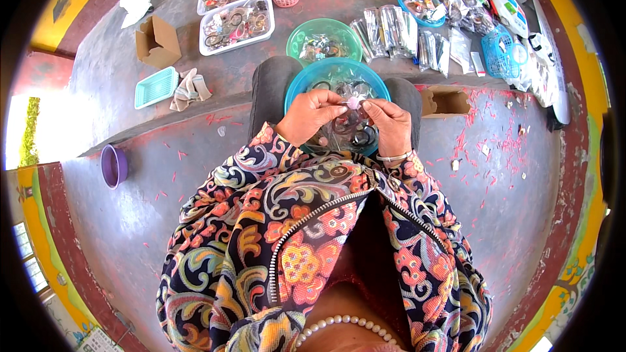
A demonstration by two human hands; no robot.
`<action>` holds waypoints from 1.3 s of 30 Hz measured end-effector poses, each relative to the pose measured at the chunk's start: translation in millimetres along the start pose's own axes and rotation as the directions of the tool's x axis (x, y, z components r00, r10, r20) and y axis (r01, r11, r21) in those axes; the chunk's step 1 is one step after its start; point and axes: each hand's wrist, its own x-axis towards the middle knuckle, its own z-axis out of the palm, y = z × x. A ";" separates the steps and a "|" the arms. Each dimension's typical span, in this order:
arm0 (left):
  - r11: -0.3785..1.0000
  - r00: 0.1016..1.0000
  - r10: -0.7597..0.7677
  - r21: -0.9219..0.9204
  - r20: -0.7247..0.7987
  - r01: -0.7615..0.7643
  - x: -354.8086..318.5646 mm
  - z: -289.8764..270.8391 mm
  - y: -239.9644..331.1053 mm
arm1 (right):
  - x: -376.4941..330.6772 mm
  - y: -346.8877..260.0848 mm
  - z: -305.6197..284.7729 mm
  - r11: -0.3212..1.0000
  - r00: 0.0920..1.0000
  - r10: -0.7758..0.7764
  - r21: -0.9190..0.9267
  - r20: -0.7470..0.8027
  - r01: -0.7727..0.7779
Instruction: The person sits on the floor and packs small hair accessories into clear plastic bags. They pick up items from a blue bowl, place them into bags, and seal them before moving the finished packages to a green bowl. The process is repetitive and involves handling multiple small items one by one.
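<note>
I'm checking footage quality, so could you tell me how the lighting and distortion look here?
Head view: strong fisheye bending with a black rim; bright even daylight; overexposed patch at the left edge; both hands and the blue bowl are fairly sharp.

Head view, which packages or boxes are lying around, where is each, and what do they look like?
Cardboard box: upper left, open, brown.
Cardboard box: right of the blue bowl, open, brown.
Clear packets: top centre-right, in rows, shiny.
Small packet: between left hand and right hand, clear with pink.

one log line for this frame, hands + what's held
left hand: pinching small pink piece | right hand: pinching same piece | below: blue bowl on lap
</note>
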 end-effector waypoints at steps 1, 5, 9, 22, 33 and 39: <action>0.999 1.000 -0.021 0.041 -0.016 0.021 -0.9 1.0 3.2 | -0.1 -1.5 0.5 0.999 0.999 0.031 0.018 0.008 -0.031; 0.985 0.995 -0.097 0.141 -0.035 0.101 -3.8 3.2 12.1 | -0.3 -11.8 7.4 0.979 0.987 0.144 0.133 0.068 -0.152; 0.991 0.995 -0.095 0.089 -0.019 0.097 -5.2 6.7 7.7 | 3.9 1.6 2.2 0.937 0.967 0.229 0.245 0.108 -0.249; 0.944 0.977 -0.214 -0.261 -0.023 0.200 3.4 8.2 -13.5 | -0.5 7.5 1.7 0.957 0.985 0.137 0.271 -0.108 -0.103; 0.958 0.956 -0.281 0.087 0.081 0.274 -3.2 14.8 5.2 | -3.1 3.4 7.4 0.953 0.974 0.228 0.204 0.001 -0.224; 0.948 0.948 -0.318 0.033 -0.006 0.318 2.0 6.9 -12.7 | -1.2 1.4 9.3 0.946 0.973 0.216 0.231 0.081 -0.229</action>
